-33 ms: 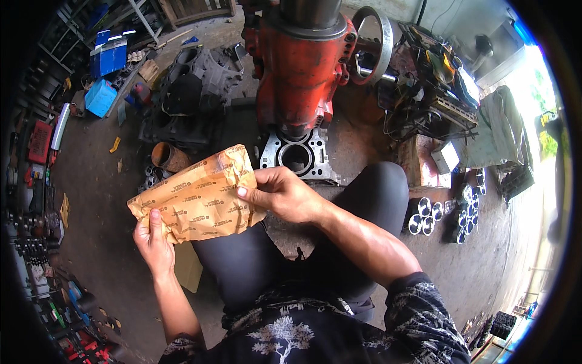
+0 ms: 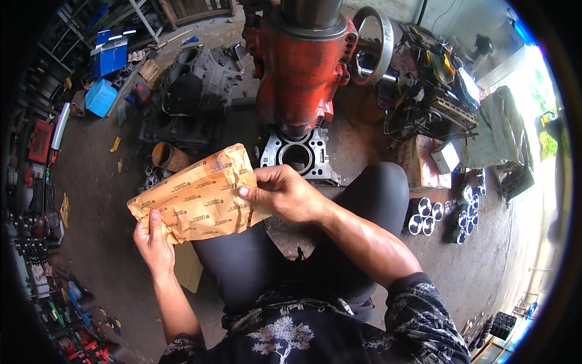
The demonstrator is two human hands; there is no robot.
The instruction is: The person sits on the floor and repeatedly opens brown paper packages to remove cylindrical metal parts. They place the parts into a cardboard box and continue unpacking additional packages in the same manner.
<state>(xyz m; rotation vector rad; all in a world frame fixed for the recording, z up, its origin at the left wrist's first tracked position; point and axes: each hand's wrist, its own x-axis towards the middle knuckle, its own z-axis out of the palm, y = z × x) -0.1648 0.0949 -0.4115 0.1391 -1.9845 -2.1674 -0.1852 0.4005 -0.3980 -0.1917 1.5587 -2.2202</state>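
Observation:
A crumpled brown paper wrapper (image 2: 197,200) with dark print is stretched out above my left thigh. My left hand (image 2: 155,242) grips its lower left corner, thumb on top. At the right end my right hand (image 2: 288,194) pinches the paper between thumb and fingers. Whether anything lies inside the wrapper cannot be seen. Just beyond my right hand a metal engine block (image 2: 327,164) with a round bore sits under a red machine (image 2: 303,73) with a thick steel column.
A handwheel (image 2: 383,48) juts from the machine's right side. Several pistons (image 2: 425,215) stand on the floor to the right. A rusty cylinder sleeve (image 2: 170,156) and a dark engine block (image 2: 188,91) lie to the left. Tan cardboard (image 2: 189,267) rests beside my left leg.
My right hand and the wrapper's right end have shifted very slightly. My left hand stays in place, and both hands keep hold of the paper.

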